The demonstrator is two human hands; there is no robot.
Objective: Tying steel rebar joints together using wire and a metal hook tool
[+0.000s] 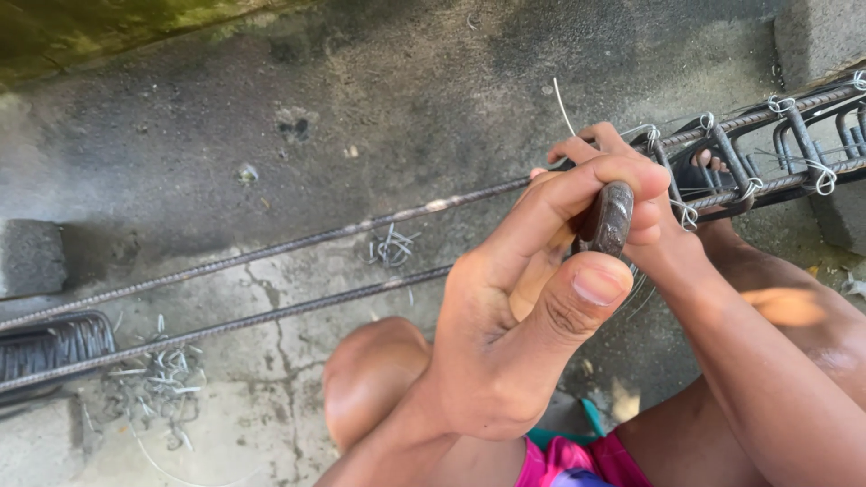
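Left hand [514,334] is clamped on a dark tool handle [606,218], thumb pressed under it. Right hand [631,171], fingers curled, grips the steel bar [271,251] beside the wire-tied stirrups [722,153]. Cut wire scraps [158,383] lie on the concrete floor [379,99], well apart from both hands.

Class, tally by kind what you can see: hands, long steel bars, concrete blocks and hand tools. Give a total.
Hands: 2, left hand and right hand
Long steel bars: 2
Concrete blocks: 2 more at the right
Hand tool: 1
Total: 8
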